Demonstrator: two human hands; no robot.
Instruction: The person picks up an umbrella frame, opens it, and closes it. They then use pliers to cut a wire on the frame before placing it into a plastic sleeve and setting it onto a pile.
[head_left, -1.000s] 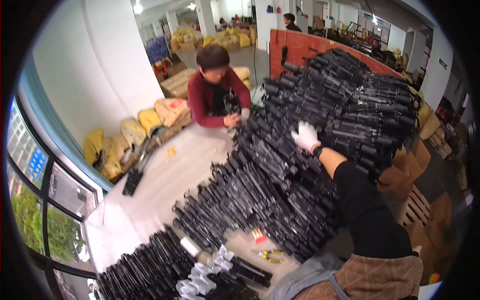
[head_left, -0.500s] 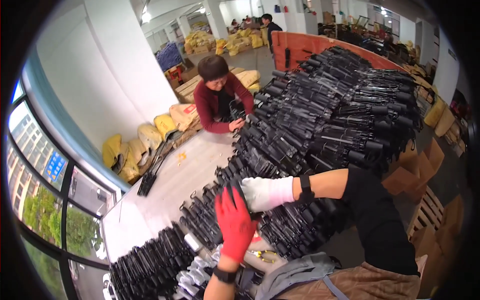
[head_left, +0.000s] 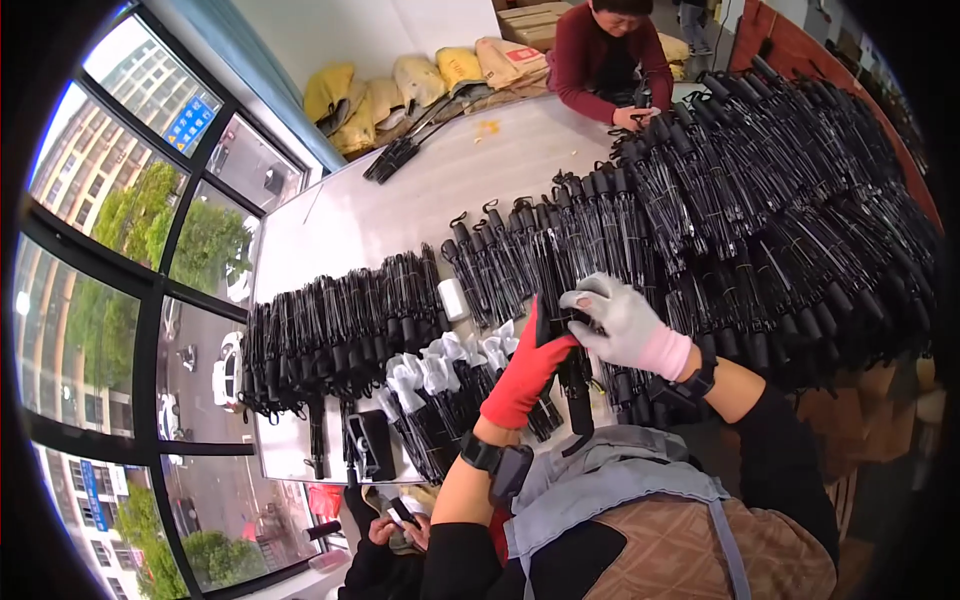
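Note:
My left hand (head_left: 528, 378), in a red glove with dark fingertips, is raised over the near part of the table. Its fingers and thumb are spread apart. Close beside it is my right hand (head_left: 628, 326), in a whitish glove with a pink cuff, its thumb and fingers curled together. Something small and dark shows at these fingers, too hidden to name. Below and behind the hands lie black folded umbrella frames (head_left: 600, 240) in bundles. Other frames with white plastic wrapping on their ends (head_left: 440, 372) stand just left of my left hand.
Piled umbrella frames (head_left: 800, 220) cover the table's right side; a further row (head_left: 340, 325) lies left. A white cylinder (head_left: 453, 300) stands between rows. A co-worker in dark red (head_left: 610, 65) works across the table (head_left: 400, 215). Another person's hands (head_left: 403, 528) hold something at lower left.
The view has swung down and left, showing more of the near table and the second person. My hands, overlapping before, are now side by side, with the left fingers spread.

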